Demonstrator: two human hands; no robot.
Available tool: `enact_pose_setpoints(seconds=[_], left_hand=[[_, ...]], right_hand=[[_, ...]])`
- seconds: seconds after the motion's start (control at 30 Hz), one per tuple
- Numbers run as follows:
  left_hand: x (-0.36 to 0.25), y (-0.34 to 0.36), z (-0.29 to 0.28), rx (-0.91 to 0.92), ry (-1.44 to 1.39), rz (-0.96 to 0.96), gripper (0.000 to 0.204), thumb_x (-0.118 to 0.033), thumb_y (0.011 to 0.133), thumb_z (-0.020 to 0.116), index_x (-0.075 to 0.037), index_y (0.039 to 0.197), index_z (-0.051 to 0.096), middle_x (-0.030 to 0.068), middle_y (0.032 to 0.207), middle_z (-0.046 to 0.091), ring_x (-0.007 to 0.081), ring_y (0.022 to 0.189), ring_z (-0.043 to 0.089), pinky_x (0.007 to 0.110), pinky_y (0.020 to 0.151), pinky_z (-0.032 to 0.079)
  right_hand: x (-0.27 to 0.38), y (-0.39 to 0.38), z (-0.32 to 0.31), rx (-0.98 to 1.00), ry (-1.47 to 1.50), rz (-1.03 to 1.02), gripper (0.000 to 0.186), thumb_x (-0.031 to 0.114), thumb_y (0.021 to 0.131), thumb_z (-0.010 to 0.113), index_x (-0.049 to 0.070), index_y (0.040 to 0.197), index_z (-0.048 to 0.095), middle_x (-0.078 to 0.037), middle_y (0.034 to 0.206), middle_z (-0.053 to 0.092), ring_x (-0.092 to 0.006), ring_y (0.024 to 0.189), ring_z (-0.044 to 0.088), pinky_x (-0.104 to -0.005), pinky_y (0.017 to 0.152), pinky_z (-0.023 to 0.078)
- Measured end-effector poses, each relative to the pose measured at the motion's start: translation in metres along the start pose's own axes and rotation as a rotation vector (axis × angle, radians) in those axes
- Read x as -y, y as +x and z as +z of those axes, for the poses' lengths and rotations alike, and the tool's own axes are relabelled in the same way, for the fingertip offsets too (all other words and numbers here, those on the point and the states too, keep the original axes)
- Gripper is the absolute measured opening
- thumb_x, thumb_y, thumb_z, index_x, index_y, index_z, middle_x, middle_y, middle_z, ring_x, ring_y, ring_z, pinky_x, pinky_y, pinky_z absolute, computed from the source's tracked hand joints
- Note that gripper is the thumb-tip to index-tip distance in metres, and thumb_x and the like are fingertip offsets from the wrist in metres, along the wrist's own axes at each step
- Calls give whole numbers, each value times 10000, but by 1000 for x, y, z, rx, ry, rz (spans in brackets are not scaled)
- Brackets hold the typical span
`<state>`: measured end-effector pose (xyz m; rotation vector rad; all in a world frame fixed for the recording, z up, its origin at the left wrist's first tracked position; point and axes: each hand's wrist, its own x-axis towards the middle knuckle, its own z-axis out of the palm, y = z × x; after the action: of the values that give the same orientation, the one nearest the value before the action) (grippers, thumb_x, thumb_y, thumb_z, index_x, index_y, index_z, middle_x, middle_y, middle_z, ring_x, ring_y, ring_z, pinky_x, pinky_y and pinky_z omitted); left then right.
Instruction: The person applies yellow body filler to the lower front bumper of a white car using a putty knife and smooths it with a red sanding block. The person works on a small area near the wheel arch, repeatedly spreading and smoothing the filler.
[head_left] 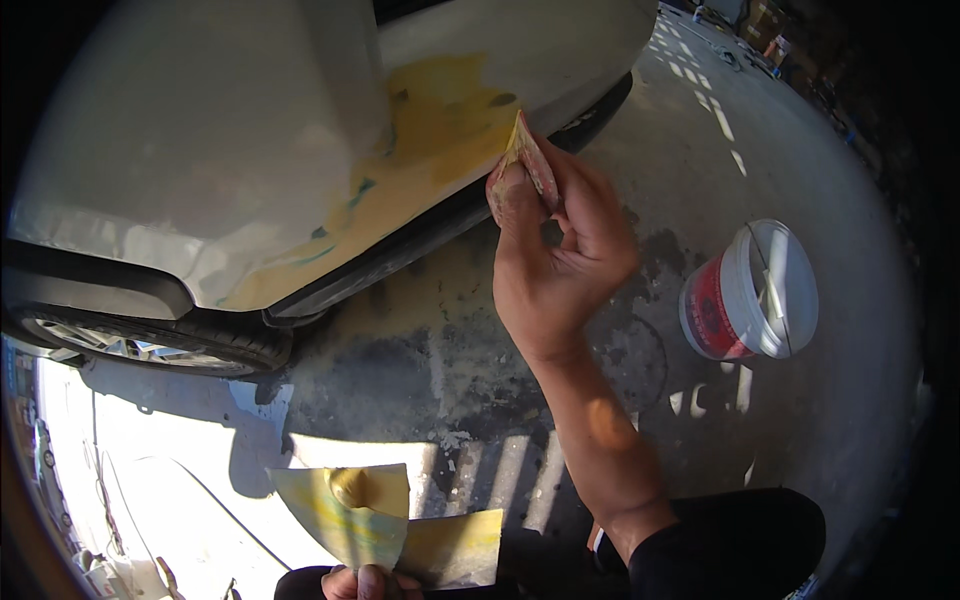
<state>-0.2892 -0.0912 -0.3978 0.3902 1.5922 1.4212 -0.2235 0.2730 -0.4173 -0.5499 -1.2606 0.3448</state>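
My right hand is raised beside the car's lower body panel. Its thumb and fingers pinch a small bent reddish spreader, crusted with putty and yellow at the tip. A wide patch of yellow filler covers the panel just left of the spreader, with green-blue spots along it. Low in the picture, my left hand grips the bottom edge of a thin putty sheet carrying a mound of yellow putty. A second smeared sheet lies alongside it, partly covered by the first.
Under the panel runs a black sill trim, and a wheel is at the left. A white and red bucket with a white roll-like thing inside stands on the stained concrete floor to the right. Thin cables cross the bright ground at lower left.
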Motion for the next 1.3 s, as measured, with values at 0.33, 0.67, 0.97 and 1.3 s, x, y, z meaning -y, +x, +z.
enact_pose_setpoints(seconds=[0.33, 0.67, 0.97, 1.3], left_hand=[[2, -1, -9, -1, 63, -9, 454, -244, 1118, 431, 73, 884, 656, 57, 524, 537, 156, 417, 503, 278, 450, 468], [2, -3, -2, -81, 17, -9, 464, -251, 1117, 431, 74, 867, 649, 89, 583, 598, 172, 452, 546, 276, 474, 489], [-13, -6, 9, -45, 94, 55, 431, -209, 1097, 455, 40, 777, 600, 86, 533, 563, 155, 414, 501, 281, 479, 474], [-9, -9, 11, -41, 98, 58, 407, -195, 1077, 485, 47, 763, 576, 54, 526, 513, 145, 414, 481, 276, 479, 467]], right_hand=[[36, -25, 23, 85, -3, 8, 381, -90, 872, 718, 4, 1241, 726, -59, 973, 676, -60, 751, 600, -199, 620, 471], [58, -35, 19, 211, 202, 129, 322, -70, 874, 733, -32, 1193, 718, -107, 995, 707, -101, 787, 662, -216, 639, 517], [23, 28, -23, 158, -194, -144, 256, -71, 903, 693, -27, 1152, 735, -93, 995, 707, -91, 729, 650, -201, 578, 474], [51, 15, 4, 212, -110, -48, 264, -108, 834, 675, -20, 1079, 717, -100, 855, 670, -241, 732, 660, -326, 610, 528]])
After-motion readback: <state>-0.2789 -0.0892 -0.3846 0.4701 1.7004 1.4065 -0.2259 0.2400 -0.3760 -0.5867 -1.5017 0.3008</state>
